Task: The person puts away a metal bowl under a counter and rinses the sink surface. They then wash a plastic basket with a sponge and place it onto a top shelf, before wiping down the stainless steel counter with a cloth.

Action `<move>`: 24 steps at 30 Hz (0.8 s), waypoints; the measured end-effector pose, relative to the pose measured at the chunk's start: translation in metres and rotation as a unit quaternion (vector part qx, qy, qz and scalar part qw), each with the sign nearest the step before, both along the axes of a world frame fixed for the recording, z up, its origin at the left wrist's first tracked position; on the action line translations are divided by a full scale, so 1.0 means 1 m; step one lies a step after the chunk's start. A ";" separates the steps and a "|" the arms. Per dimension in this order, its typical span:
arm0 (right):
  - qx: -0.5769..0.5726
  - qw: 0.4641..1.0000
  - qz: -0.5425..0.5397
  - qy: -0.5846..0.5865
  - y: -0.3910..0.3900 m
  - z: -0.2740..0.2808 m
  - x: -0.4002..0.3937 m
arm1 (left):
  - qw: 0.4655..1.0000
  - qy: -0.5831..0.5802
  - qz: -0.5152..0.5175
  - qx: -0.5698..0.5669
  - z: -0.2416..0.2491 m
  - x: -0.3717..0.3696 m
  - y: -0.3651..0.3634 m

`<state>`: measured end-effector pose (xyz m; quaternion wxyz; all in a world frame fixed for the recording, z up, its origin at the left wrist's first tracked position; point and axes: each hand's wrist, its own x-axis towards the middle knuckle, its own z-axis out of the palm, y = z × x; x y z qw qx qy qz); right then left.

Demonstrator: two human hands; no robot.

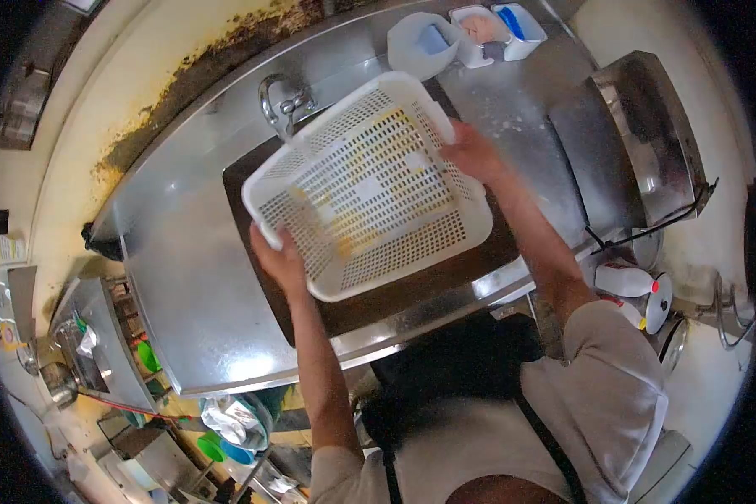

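A white perforated plastic basket [412,250] is tilted over the dark sink basin [353,319], its open side facing me. My left hand [280,265] is closed around the rim at its lower left corner. On the opposite side, my right hand [474,153] grips the right rim, with the fingers partly hidden by the basket. Yellow patches and pale spots show on the basket's slotted bottom. The chrome faucet [277,105] stands at the basket's upper left edge, its spout pointing at the rim. A faint streak below the spout may be water.
Stainless counter [185,277] extends left of the sink. At the back right stand a white tub [407,55] and small containers [479,38] holding a pinkish thing and a blue one. A metal box-like unit [638,134] sits at right, with white bottles [626,279] below.
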<state>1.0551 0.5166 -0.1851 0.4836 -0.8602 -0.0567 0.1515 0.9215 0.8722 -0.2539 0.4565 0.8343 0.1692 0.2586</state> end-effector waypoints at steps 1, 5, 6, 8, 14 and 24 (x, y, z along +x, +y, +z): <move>0.010 0.999 -0.008 -0.041 0.001 -0.006 -0.001 | 0.994 -0.066 0.022 0.079 0.012 0.034 -0.030; -0.043 0.989 0.020 -0.143 0.022 -0.056 0.006 | 0.978 0.045 -0.131 -0.155 0.038 0.154 -0.063; -0.102 0.984 0.042 -0.141 0.033 -0.056 0.008 | 0.946 0.057 -0.124 -0.295 0.021 0.179 -0.052; -0.153 0.974 0.071 -0.149 0.053 -0.050 0.010 | 0.822 0.076 -0.108 -0.554 -0.028 0.222 -0.018; -0.159 0.978 0.115 -0.065 0.140 -0.077 0.037 | 0.840 -0.014 -0.090 -0.534 0.003 0.183 -0.025; -0.026 0.928 0.241 -0.282 0.217 -0.079 0.015 | 0.775 0.111 -0.172 -0.598 -0.011 0.112 0.006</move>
